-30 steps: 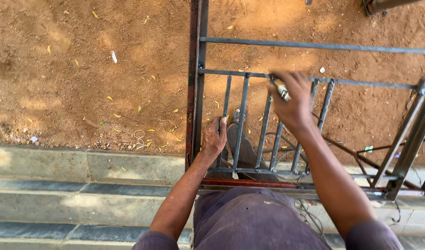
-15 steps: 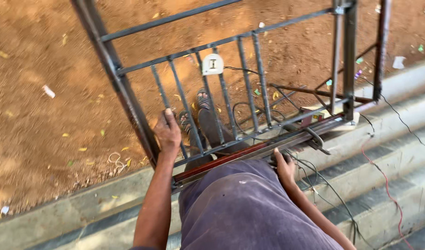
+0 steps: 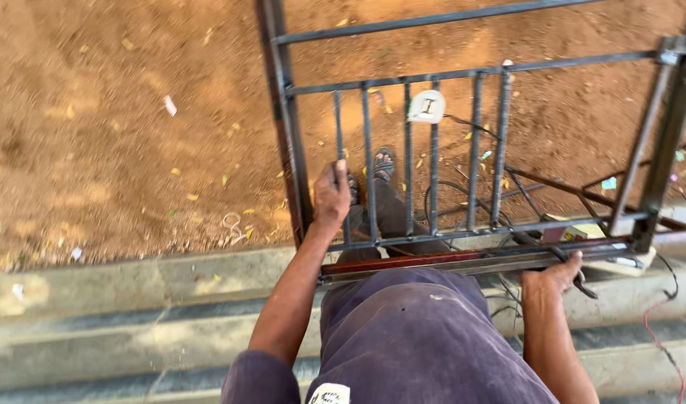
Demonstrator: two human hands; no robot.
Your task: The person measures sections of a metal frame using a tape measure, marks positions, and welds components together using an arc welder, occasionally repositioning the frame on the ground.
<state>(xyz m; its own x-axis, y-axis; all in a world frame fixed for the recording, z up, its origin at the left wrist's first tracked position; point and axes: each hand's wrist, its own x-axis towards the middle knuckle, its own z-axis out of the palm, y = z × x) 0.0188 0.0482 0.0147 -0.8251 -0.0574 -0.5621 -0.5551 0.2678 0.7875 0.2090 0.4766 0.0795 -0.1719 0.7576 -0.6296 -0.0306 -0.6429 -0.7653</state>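
Note:
A dark metal grille frame [image 3: 463, 75] with several upright bars lies in front of me, over the edge of a concrete step. My left hand [image 3: 331, 196] grips one upright bar near the frame's left post [image 3: 283, 127]. My right hand [image 3: 554, 275] rests on the lower rail [image 3: 463, 259] at the near right, fingers curled over it next to a dark clamp-like tool [image 3: 582, 280]. A small white tag [image 3: 426, 106] hangs on a middle bar. My legs in purple trousers and sandalled feet [image 3: 383, 163] show through the bars.
Concrete steps [image 3: 118, 299] run across the bottom. Bare brown dirt [image 3: 111, 127] with leaves and litter lies beyond. Black cables [image 3: 463, 194] loop on the ground under the frame; a red wire [image 3: 661, 329] trails at the lower right. Another frame section [image 3: 657, 142] stands to the right.
My right hand came down from the upper bars, where it held a small object, to the lower rail. The left hand stayed on its bar. The view swung and the frame looks less tilted.

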